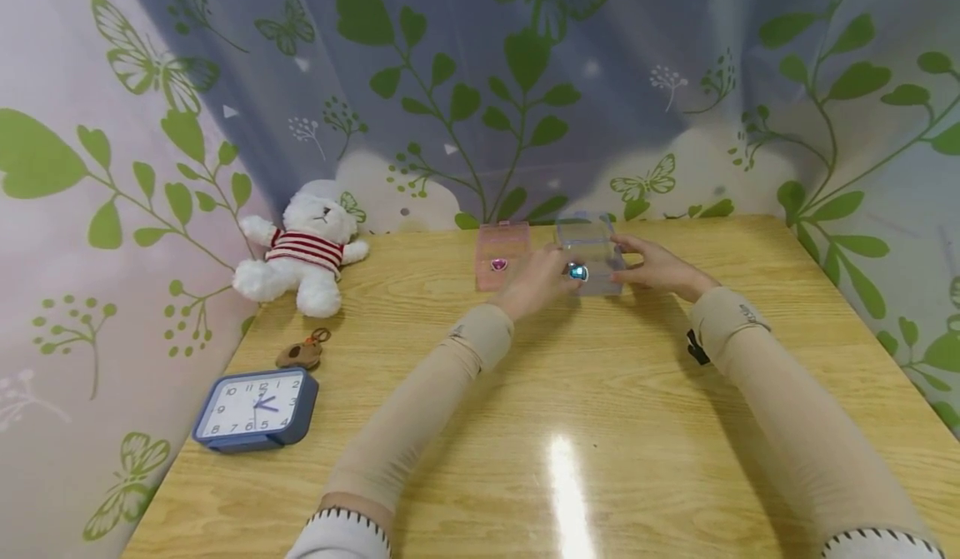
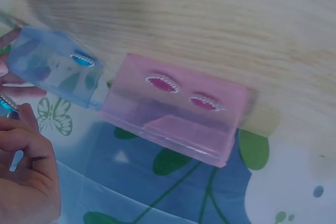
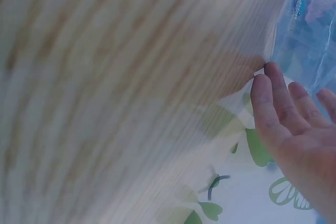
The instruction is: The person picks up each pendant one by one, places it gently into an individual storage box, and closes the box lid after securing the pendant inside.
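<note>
My left arm (image 1: 405, 421) and right arm (image 1: 798, 413) stretch forward in long beige sleeves (image 1: 787, 384), drawing closer together toward the hands. My left hand (image 1: 532, 278) angles up and to the right, its fingers (image 2: 26, 140) bent and pinching at the tips. My right hand (image 1: 656, 270) points back toward it from the other side, fingers (image 3: 285, 100) nearly straight and parted at the tips.
</note>
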A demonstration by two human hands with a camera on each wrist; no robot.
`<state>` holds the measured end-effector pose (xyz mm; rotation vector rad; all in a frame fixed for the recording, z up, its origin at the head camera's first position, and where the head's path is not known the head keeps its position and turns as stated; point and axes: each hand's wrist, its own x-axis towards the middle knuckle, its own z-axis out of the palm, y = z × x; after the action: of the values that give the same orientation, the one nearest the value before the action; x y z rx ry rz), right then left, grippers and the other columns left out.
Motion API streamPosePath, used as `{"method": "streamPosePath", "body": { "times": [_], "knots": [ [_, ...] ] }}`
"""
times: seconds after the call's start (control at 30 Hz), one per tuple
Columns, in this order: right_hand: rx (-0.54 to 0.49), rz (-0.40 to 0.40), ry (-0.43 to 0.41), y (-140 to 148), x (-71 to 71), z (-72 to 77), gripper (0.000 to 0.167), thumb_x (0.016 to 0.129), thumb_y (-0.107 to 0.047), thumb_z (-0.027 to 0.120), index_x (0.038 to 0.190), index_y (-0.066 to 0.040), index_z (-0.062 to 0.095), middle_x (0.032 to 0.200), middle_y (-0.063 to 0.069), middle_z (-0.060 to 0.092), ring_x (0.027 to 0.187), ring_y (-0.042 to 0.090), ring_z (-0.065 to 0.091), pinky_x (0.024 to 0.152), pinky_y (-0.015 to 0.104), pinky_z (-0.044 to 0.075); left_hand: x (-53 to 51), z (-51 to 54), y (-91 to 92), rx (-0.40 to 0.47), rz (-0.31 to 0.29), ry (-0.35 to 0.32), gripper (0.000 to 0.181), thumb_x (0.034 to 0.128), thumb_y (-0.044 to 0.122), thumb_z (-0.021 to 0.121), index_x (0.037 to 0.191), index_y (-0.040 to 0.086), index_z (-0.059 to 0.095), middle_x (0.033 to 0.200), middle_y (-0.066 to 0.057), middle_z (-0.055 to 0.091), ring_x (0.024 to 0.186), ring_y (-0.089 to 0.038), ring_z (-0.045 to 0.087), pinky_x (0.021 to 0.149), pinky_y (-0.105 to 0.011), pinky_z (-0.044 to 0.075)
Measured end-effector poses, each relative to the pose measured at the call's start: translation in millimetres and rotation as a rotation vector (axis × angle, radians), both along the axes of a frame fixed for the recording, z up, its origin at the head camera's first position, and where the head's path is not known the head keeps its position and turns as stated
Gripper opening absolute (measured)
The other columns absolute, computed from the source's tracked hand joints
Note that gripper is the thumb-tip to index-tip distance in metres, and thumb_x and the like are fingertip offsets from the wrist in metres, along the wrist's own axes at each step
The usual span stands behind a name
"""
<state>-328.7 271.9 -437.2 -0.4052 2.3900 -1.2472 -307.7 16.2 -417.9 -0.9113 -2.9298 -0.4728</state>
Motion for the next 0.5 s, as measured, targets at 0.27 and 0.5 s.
{"method": "streamPosePath", "body": {
  "times": [0.27,0.5],
  "knots": [
    [0.0,-0.003,0.0,2.2,-0.7,-0.6,0.091,0.105,-0.025,0.066,0.171,-0.013,0.004,0.173,0.031,0.011,0.15,0.06,0.033,0.115,0.069,0.044,-6.7,8.3,14.2,0.006,0.012,-0.055,0.04,0.102,0.035,0.071,0.139,0.022,0.068,0.111,0.001,0.073,0.083,-0.011,0.066,0.067,-0.022,0.054],
    [-0.004,-0.005,-0.006,2.0,-0.8,-0.2,0.091,0.106,-0.025,0.066,0.171,-0.014,0.003,0.173,0.032,0.01,0.15,0.062,0.031,0.116,0.072,0.04,-14.7,9.0,23.5,-0.01,0.053,-0.033,0.039,0.1012,0.037,0.072,0.138,0.024,0.069,0.114,0.003,0.074,0.09,-0.009,0.067,0.069,-0.022,0.055]
  ]
}}
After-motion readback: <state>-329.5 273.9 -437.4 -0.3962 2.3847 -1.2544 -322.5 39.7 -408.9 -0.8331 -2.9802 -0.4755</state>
